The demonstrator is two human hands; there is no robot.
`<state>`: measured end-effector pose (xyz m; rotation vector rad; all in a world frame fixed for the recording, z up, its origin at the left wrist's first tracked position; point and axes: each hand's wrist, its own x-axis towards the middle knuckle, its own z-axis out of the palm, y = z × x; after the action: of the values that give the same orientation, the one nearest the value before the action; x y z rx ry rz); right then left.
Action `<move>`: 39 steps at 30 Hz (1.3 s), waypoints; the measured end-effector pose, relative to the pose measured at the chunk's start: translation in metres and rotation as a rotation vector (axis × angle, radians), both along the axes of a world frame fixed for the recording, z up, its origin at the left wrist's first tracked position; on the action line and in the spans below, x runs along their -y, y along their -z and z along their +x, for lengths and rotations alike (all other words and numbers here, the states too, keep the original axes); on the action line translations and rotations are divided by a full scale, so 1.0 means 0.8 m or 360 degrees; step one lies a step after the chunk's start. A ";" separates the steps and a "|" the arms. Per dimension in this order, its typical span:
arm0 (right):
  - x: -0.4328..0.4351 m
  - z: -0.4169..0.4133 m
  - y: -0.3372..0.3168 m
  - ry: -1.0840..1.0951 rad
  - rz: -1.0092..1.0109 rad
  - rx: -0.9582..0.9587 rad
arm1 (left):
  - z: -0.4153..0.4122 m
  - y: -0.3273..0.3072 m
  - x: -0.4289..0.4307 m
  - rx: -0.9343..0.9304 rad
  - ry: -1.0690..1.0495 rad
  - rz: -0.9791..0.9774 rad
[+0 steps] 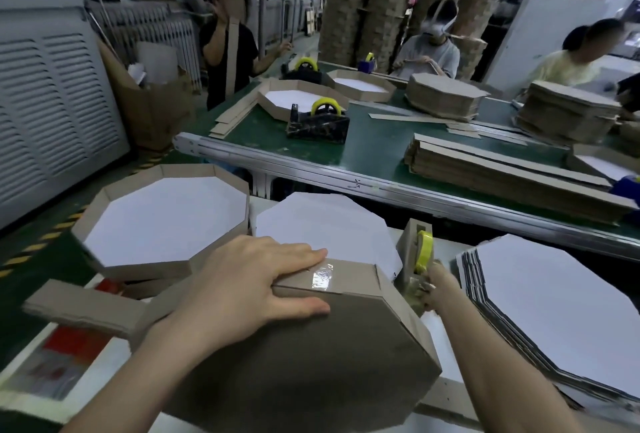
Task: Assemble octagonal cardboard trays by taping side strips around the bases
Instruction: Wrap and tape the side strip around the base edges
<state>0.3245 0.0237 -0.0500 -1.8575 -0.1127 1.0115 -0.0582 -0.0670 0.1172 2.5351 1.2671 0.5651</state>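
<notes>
An octagonal cardboard tray point(311, 356) stands tilted in front of me, brown underside facing me, with a side strip wrapped round it. A piece of clear tape point(320, 278) joins the strip on its top edge. My left hand point(242, 280) grips that top edge, fingers over the strip and thumb on the brown base. My right hand point(431, 289) reaches to a tape dispenser point(414, 252) with a yellow roll and pinches tape at its front. A loose white octagonal base point(322, 224) lies behind the tray.
A finished tray point(162, 218) sits at the left. A stack of white octagonal bases point(561, 308) lies at the right. Loose strips point(83, 308) stick out at the lower left. Beyond, a green conveyor table point(374, 152) holds dispensers, strips and trays; three people work there.
</notes>
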 end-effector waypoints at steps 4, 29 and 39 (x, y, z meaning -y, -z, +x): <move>0.018 -0.014 0.000 0.0205 0.0254 -0.0047 | 0.000 0.000 0.001 0.0016 -0.0012 0.0039; 0.113 -0.024 0.054 -0.0046 0.0030 0.0359 | -0.011 0.013 -0.003 0.0090 -0.0098 0.0049; 0.089 -0.091 -0.072 -0.1005 0.0294 0.0630 | 0.006 -0.016 0.004 -0.0317 -0.0007 0.0166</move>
<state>0.2519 -0.0479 0.0079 -1.8613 -1.0457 0.9805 -0.0533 -0.0701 0.1298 2.7331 1.3407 0.3974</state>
